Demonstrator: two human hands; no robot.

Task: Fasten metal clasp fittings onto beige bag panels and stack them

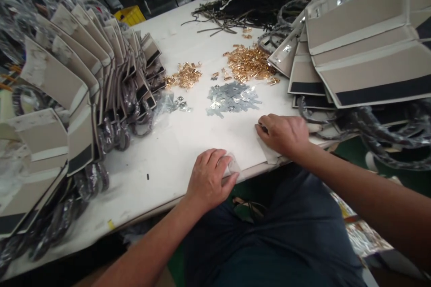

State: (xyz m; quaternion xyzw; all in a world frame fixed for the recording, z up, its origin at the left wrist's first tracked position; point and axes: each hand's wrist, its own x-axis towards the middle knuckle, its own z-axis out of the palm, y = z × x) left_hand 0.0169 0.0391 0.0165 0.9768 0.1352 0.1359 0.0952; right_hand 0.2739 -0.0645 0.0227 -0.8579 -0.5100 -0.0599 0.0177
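Observation:
My left hand (212,175) rests at the table's front edge, fingers bent and thumb closed around a crumpled piece of clear plastic (232,166). To its right, my right hand (284,134) is curled with its fingertips pressed together near a white sheet (245,145) on the tabletop. Whatever its fingers may hold is hidden. Just beyond both hands lies a heap of flat silver metal plates (230,98). Behind that are a large pile of gold metal fittings (251,63) and a smaller gold pile (186,75) to the left.
Stacked beige bag panels with plastic-wrapped handles (81,67) crowd the left side. More such panels (363,45) rise at the right, handles overhanging the edge. Dark cords (225,20) lie at the back, and a yellow bin (129,15) stands beyond the table.

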